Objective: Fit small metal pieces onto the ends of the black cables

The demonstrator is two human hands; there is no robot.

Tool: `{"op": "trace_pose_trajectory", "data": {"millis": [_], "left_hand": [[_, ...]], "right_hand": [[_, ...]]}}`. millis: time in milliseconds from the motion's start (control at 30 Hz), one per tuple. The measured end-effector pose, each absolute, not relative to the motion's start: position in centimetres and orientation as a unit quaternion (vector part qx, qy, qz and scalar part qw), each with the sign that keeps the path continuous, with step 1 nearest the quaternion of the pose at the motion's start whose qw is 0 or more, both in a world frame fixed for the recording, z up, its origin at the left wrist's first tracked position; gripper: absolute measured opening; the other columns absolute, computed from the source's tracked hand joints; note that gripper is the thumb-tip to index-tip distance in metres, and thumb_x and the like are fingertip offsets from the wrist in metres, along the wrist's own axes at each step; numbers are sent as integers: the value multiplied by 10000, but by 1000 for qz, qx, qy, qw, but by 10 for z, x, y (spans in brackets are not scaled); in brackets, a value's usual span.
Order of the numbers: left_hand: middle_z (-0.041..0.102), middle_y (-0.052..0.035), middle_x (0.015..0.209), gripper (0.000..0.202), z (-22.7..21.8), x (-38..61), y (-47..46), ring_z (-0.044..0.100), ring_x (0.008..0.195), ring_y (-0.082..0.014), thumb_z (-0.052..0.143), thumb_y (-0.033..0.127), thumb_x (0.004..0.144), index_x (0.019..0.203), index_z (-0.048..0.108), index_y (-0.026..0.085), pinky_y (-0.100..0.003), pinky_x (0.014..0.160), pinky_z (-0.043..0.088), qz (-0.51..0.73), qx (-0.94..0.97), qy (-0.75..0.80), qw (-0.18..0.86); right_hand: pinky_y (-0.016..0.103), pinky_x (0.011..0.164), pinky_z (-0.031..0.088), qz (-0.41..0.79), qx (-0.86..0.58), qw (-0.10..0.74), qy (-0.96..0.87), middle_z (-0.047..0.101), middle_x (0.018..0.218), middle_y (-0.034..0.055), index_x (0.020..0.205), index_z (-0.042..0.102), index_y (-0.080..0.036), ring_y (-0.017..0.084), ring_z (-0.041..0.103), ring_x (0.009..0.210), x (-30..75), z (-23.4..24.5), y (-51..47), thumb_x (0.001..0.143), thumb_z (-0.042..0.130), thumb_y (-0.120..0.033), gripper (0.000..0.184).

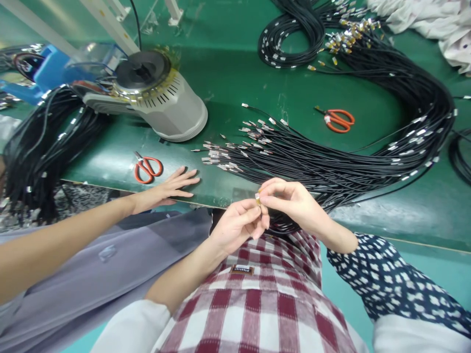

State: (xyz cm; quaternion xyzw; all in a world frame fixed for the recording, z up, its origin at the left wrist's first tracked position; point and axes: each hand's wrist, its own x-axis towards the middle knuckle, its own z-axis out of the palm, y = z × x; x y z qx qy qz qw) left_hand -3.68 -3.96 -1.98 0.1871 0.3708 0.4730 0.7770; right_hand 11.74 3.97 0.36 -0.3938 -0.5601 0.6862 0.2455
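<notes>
We are observing the left hand [240,219] and the right hand [291,202] being held close together over the near edge of a glossy green tabletop [221,73]. Both are pinching 1 small white-and-yellow piece [258,197], thumbs almost fully against fingers; it is sitting between their fingertips. We are recording a sheaf of thin black cables [312,166] lying just beyond. At left, a co-worker's hand [167,189] is resting, fingers spread, beside orange-handled metal scissors [144,163].

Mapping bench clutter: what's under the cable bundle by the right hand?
Green tabletop shows around the cable bundle; whatever lies beneath its packed middle is covered, can't tell.
</notes>
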Motion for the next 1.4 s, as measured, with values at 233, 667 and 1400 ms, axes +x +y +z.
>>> {"op": "trace_pose_trajectory", "data": {"millis": [233, 667, 1400], "left_hand": [[676, -36, 650, 235, -17, -33, -41, 490, 411, -71, 724, 354, 833, 753, 669, 140, -221, 458, 347, 486, 199, 383, 760], [701, -44, 677, 222, -19, -34, -43, 565, 409, -79, 737, 311, 830, 795, 630, 120, -180, 435, 407, 518, 199, 362, 749], [685, -46, 649, 261, -25, -38, -48, 563, 393, -81, 714, 345, 849, 768, 632, 111, -182, 431, 408, 500, 185, 331, 779]], "right_hand": [[244, 683, 424, 807, -381, 229, -388, 628, 775, 0, 699, 697, -165, 109, 548, 703, 113, 3, 28, 736, 756, -299, 152], [288, 833, 458, 763, -362, 263, -466, 647, 915, 24, 741, 742, -190, 148, 597, 849, 120, 5, 38, 754, 708, -241, 62], [319, 831, 491, 599, -261, 200, -730, 629, 939, 49, 841, 743, -189, 164, 615, 882, 123, -1, 68, 891, 642, -260, 134]]}}
